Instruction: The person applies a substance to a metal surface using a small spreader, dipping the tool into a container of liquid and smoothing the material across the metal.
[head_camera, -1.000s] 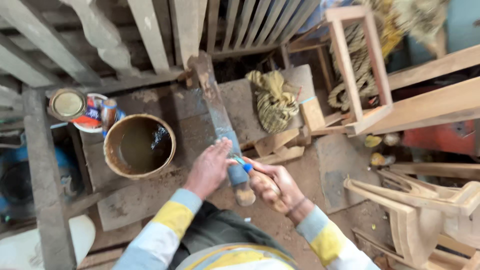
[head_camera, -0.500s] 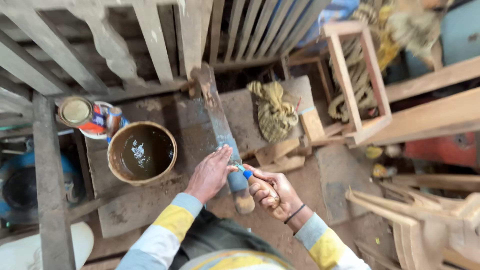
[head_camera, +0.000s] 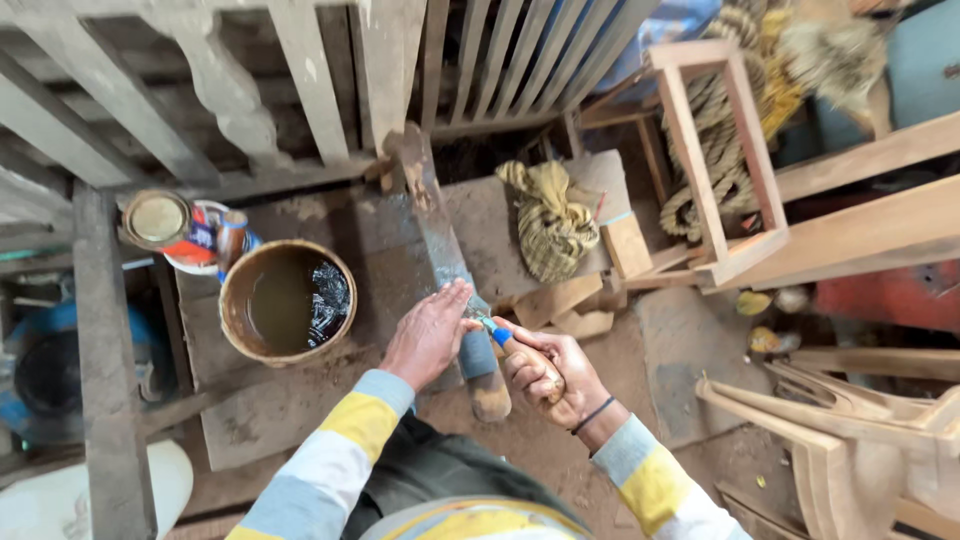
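Two hands on one tool here, and that's where I'd worry. The right hand (head_camera: 540, 372) has its fingers wrapped tight round a wooden-handled chisel (head_camera: 508, 345) with a blue collar, the blade end lying on a long grey sharpening stone (head_camera: 445, 250) that runs from near the person out to the far rail. The left hand (head_camera: 430, 335) is open and flat, its fingers (head_camera: 455, 297) pressing down right at the blade end.

Risk number one, I reckon: those pressing fingers sit right by the edge, so a slip on the wet stone could cut them. Second: the stone looks narrow, and a wobble in angle could round the edge or send the tool off the side.

Just left of the stone sits a round bucket (head_camera: 240, 335) of murky water on the table (head_camera: 250, 420); a stray elbow might tip it. Farther left are small tins (head_camera: 160, 220), and on the right a knotted rag (head_camera: 548, 215) and wooden offcuts (head_camera: 560, 300).
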